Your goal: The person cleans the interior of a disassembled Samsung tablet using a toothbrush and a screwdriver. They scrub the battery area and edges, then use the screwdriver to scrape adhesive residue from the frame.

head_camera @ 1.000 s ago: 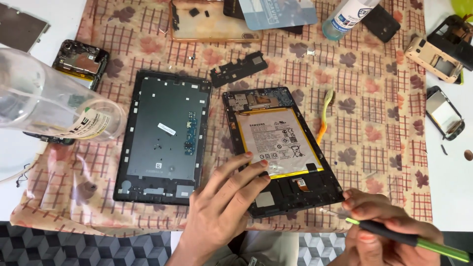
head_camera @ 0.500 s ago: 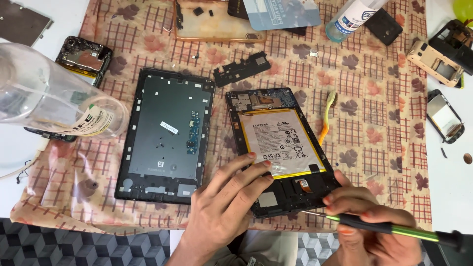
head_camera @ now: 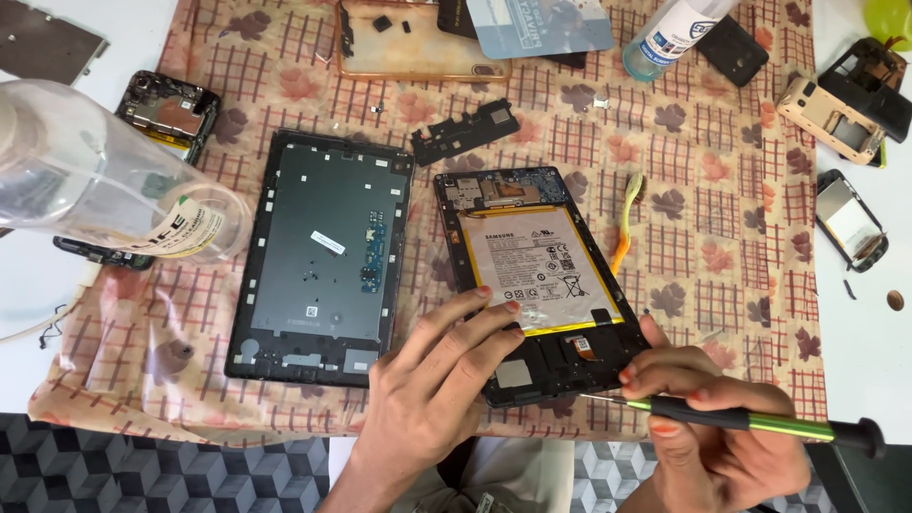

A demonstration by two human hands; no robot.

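Opened tablet (head_camera: pixel 543 280) lying face down on the patterned cloth (head_camera: pixel 741 247), near the front edge of the table (head_camera: pixel 869 342), a bit right of centre. Battery (head_camera: pixel 540 271) showing, taking up most of the middle of it, dark circuit board along the far end.

Left hand (head_camera: pixel 442 380) spread flat, fingers resting on the near end of the tablet and the lower edge of the battery, not gripping anything, just pressing down.

Right hand (head_camera: pixel 717 432) closed around a screwdriver (head_camera: pixel 750 421), black and green handle sticking out toward the right edge of the table, thin metal tip pointing left at the near right corner of the tablet. Can't tell if the tip actually touches a screw, too small.

Just left of the tablet, the removed back cover (head_camera: pixel 323 256), dark grey, inside facing up. Small black plastic bracket (head_camera: pixel 465 133) beyond the two, toward the far side. Orange-and-green pry tool (head_camera: pixel 627 218) just right of the tablet.

Clear plastic bottle (head_camera: pixel 104 180) on its side at the left edge, partly over a gutted phone (head_camera: pixel 166 104). Clear phone case (head_camera: pixel 418 43) and a white bottle (head_camera: pixel 679 28) along the far edge. More stripped phone frames (head_camera: pixel 845 109) at the far right corner, off the cloth.
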